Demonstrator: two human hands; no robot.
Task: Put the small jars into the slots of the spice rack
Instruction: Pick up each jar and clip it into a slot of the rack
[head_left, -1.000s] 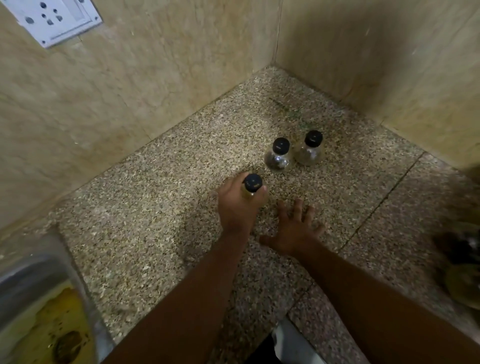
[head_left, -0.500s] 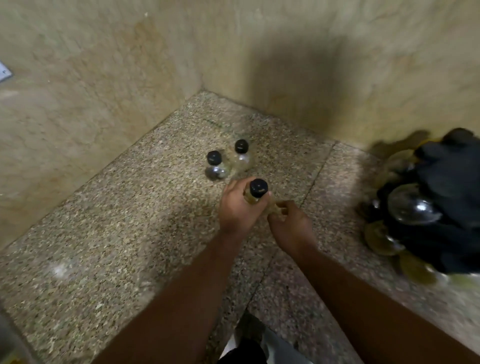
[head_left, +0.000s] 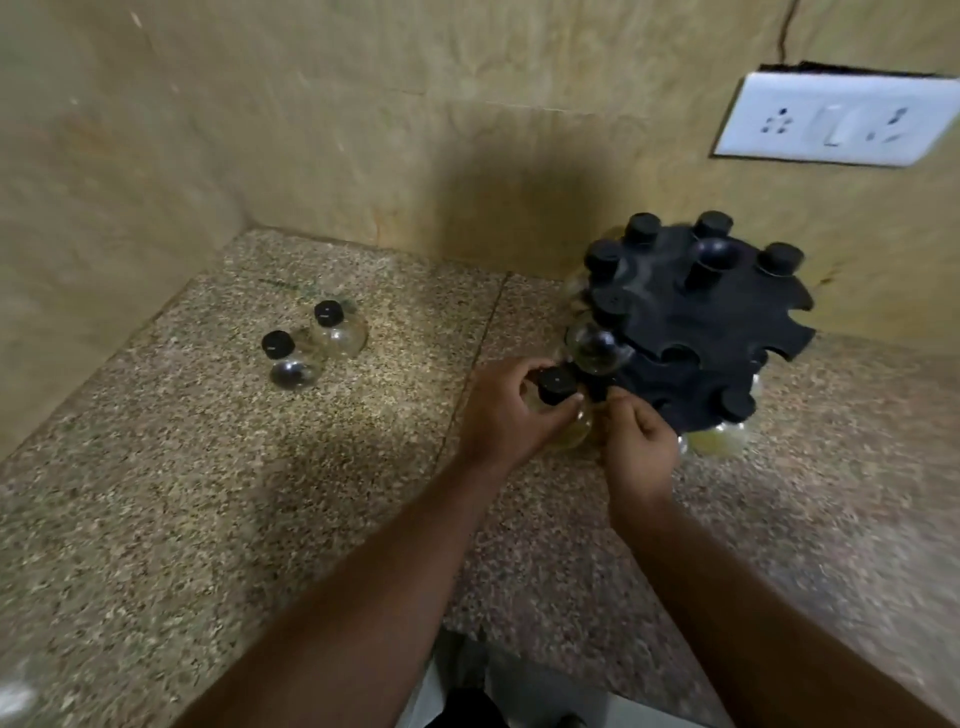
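Gripping yellowish-filled jar, left hand, beside jar-filled rack.

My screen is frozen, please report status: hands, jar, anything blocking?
Left hand grips jar beside rack. Right hand curled close, hold unclear. Two jars stand on counter.

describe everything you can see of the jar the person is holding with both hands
The jar is small, with a rounded clear body that looks like yellowish glass and a black cap, which is on. It is roughly upright, cap toward the camera, at the near-left edge of the black spice rack, low over the speckled stone counter; whether its base touches the counter is hidden. The left hand wraps its left side, and the right hand pinches its right side near the cap. Its contents cannot be made out.
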